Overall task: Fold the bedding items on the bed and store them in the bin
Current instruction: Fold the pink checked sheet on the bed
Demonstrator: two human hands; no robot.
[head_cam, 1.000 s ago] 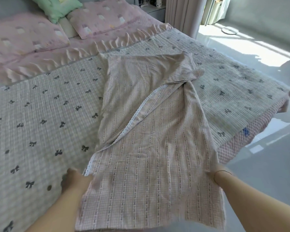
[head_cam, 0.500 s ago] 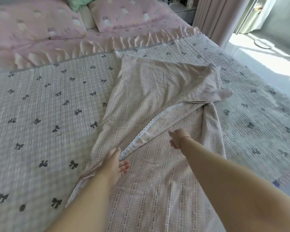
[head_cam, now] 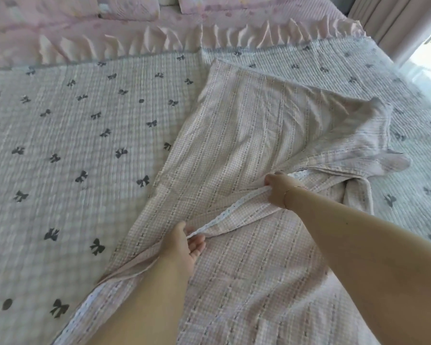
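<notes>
Across the bed's bow-print quilt (head_cam: pixel 72 145) lies the pink checked sheet (head_cam: pixel 246 135), partly folded. Left hand (head_cam: pixel 184 245) pinches its white lace edge (head_cam: pixel 224 215) in a closed grip; right hand (head_cam: pixel 278 189) clamps the same edge farther up. Pink pillows (head_cam: pixel 125 8) sit beyond.

The bed cover (head_cam: pixel 90 155) was pale grey-white in a puckered check, scattered with small dark grey bows and a few dark dots. Over it lay the sheet (head_cam: pixel 254 135), pink-and-white gingham crossed lengthwise by thin darker dotted stripes, its edge finished in white lace trim (head_cam: pixel 224 217) (the only plain white in view). Behind them the ruffled blanket (head_cam: pixel 144 36) was soft pink, and the pillows (head_cam: pixel 125 6) pink with faint paler patches. The curtain (head_cam: pixel 398 18) was a muted pinkish beige.
</notes>
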